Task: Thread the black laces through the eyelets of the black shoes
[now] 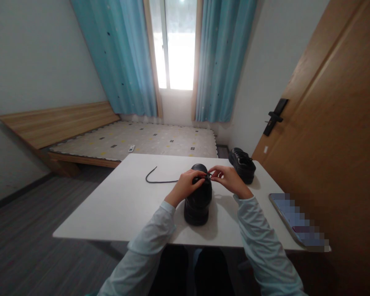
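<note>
The left hand (188, 185) steadies the black shoe (197, 201) while the right hand (226, 179) pinches the lace (209, 174), apparently for control.

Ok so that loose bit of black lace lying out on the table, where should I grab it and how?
I'd pinch the black lace near its free tip, coming down from above with the left hand. It's thin and lies on the white table, so a thumb-and-fingertip pinch should suit it, and the curved end is clear of the shoe.
</note>
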A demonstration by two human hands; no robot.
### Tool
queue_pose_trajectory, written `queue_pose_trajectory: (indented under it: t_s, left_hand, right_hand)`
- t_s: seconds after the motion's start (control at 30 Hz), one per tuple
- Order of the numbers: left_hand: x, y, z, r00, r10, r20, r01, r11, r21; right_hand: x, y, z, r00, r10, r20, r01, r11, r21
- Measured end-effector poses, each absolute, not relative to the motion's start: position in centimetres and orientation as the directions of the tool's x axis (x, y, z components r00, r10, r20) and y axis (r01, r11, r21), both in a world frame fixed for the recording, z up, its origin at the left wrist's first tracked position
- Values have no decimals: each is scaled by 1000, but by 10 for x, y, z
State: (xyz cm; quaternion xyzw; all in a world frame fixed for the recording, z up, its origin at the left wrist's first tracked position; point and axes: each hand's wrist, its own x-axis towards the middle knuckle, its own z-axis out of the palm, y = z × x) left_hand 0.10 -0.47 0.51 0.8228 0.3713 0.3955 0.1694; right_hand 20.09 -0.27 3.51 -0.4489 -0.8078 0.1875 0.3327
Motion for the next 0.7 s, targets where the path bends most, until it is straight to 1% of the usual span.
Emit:
queue_pose_trajectory:
  t_s: [0.13,0.3,0.43,0.53,0.63,0.7]
  left_hand:
    - [1,-2,5,419,753,507,479,-658,581]
    - [3,1,9,413,782,467,473,-623,623]
    - [9,6,11,432,788,438,497,-613,614]
    - [16,10,13,448,790,418,571,-613,547]
    - [20,10,16,459,779,426,663,-620,419]
    - [22,7,18,456,777,434,705,-613,356]
  right_hand:
    - [202,-4,37,-393,841,372,603,541,-586]
    - [203,-3,34,-395,839,375,606,544,-580]
    - [204,0,31,-409,835,368,592,550,-589]
    - [204,1,30,-417,839,351,583,543,-605]
    - [205,0,30,-414,848,331,582,526,-620]
    - [205,0,31,-422,850,315,582,521,-625]
